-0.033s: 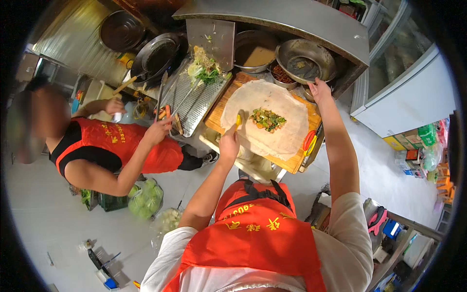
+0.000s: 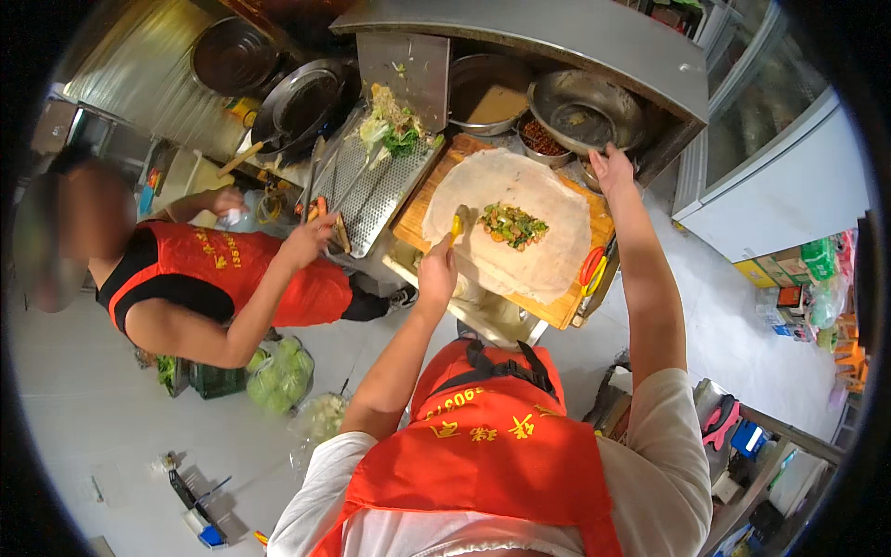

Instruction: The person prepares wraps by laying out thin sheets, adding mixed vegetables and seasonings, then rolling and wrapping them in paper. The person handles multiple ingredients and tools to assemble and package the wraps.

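My left hand [image 2: 436, 271] is closed around the yellow handle of a spoon [image 2: 457, 226], whose head is over the left part of a large thin flatbread [image 2: 543, 274]. Chopped green and brown filling [image 2: 512, 226] is heaped at the middle of the flatbread, which lies on a wooden board [image 2: 413, 221]. With my right hand [image 2: 613, 173] I grip the near rim of a wide metal bowl [image 2: 624, 104], which sits tilted behind the board. Scissors [image 2: 591, 271] with red and yellow handles lie at the board's right edge.
A co-worker [image 2: 218, 278] in a red apron stands at left, holding a long metal tool. Behind the board are a pot of brown liquid [image 2: 487, 104] and a container of reddish bits [image 2: 541, 139]. Shredded vegetables [image 2: 394, 130] lie on a perforated tray [image 2: 369, 212]. A metal shelf [image 2: 557, 32] overhangs the back.
The spoon's head shows more clearly over the flatbread. Fewer bits show in the bottom of the metal bowl. The co-worker's hand on the tool has shifted slightly.
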`<state>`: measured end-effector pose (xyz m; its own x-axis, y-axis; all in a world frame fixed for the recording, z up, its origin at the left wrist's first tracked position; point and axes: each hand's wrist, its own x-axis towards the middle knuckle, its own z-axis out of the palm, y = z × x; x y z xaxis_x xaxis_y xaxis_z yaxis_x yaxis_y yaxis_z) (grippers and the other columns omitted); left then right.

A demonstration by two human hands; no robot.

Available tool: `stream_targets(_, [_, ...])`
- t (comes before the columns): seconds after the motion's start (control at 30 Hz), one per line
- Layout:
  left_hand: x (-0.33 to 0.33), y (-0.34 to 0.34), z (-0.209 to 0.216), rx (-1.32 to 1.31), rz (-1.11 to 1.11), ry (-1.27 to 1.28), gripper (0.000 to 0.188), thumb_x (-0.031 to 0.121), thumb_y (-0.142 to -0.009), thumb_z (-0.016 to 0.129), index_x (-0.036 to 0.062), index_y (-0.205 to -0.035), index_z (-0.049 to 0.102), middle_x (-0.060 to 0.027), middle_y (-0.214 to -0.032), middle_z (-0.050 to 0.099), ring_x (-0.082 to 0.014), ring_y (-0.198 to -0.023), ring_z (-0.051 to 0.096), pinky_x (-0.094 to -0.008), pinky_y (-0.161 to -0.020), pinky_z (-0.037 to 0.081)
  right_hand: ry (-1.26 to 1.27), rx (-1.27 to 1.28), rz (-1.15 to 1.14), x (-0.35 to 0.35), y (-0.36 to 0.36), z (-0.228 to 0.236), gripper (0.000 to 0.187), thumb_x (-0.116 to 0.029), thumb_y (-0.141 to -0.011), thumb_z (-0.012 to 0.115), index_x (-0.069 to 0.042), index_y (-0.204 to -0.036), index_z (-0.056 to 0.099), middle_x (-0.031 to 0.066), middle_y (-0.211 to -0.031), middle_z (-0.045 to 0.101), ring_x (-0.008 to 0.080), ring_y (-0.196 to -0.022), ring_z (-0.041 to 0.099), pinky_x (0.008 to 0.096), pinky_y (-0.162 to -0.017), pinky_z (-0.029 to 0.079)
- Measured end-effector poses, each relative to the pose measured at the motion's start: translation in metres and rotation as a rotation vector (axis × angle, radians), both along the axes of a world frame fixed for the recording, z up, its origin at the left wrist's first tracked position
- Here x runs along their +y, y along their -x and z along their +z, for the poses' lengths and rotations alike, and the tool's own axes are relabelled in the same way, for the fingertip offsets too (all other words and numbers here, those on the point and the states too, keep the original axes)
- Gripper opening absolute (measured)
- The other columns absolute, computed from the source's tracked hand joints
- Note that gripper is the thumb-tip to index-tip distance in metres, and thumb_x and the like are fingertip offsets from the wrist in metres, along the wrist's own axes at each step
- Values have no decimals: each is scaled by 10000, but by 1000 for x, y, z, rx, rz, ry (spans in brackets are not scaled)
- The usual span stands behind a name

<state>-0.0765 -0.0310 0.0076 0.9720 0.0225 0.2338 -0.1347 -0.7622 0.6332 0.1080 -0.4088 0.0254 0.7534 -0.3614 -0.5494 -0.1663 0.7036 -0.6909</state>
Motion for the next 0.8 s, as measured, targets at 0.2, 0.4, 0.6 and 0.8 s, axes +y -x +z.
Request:
stream_targets(0.2, [16,6,-11,160,-6,-150,334,63,-879,572,22,-1204,636,-247,-941,664,-407,-829,649,-468,-734,523,209,-205,36,83,83,8,522,-283,-1002,536,19,-1394,373,166,-1364,456,277,-1135,584,381,-868,542])
stream_targets(0.4, [5,-44,32,5,12,40,329,104,-898,589,15,-1212,629,-255,-923,670,-406,-820,658,-452,-720,526,404,-166,271,152,224,-22,366,-202,-1009,518,-29,-1327,466,100,-1237,558,191,-1023,620,307,-770,529])
stream_targets(0.6, [-44,-194,90,-111,-99,1,222,110,-881,600,11,-1076,638,-251,-832,666,-409,-775,662,-484,-699,533,459,12,407,173,314,-51,261,-158,-1008,509,-44,-1243,526,78,-1212,596,153,-896,637,265,-715,519])
stream_targets(0.8, [-99,-338,61,238,-248,-505,183,89,-831,607,29,-946,735,-204,-940,709,-345,-907,699,-415,-789,568,373,233,213,166,348,-65,270,-221,-1011,523,-49,-1220,525,102,-1145,658,176,-840,668,296,-674,544])
